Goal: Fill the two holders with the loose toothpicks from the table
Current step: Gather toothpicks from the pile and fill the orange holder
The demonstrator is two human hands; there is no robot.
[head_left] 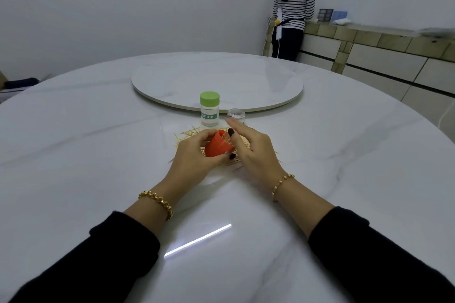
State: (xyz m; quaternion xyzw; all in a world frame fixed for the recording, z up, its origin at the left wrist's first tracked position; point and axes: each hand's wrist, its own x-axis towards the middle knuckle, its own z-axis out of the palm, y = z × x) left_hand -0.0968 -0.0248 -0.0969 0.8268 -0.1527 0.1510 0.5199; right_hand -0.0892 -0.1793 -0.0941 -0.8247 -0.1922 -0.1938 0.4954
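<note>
1. While the left hand (pixel 197 155) curls round a tilted orange cap (pixel 218 147), the right hand (pixel 251 147) hovers just right of it, fingers straight.
2. Toothpicks (pixel 189 133) lie heaped under both hands.
3. Just beyond stand a green-lidded holder (pixel 209 109) and a clear jar (pixel 236 115).
4. Filling seems barely begun; next, gather picks and align them.

Round white marble-look table (pixel 98 130) under your fingers (pixel 240 125), glossy. There's a strip-light reflection (pixel 197 241) on it, nearer you than the fingers. A matching turntable disc (pixel 221 76) sits just beyond them. Plain white wall (pixel 123 7) far beyond. Beyond and right of the fingers is a tiled counter (pixel 369 37) with white panel fronts; a person in a striped top (pixel 294 7) stands at it, back to you. Pale floor tiles (pixel 428 103) far right.
</note>
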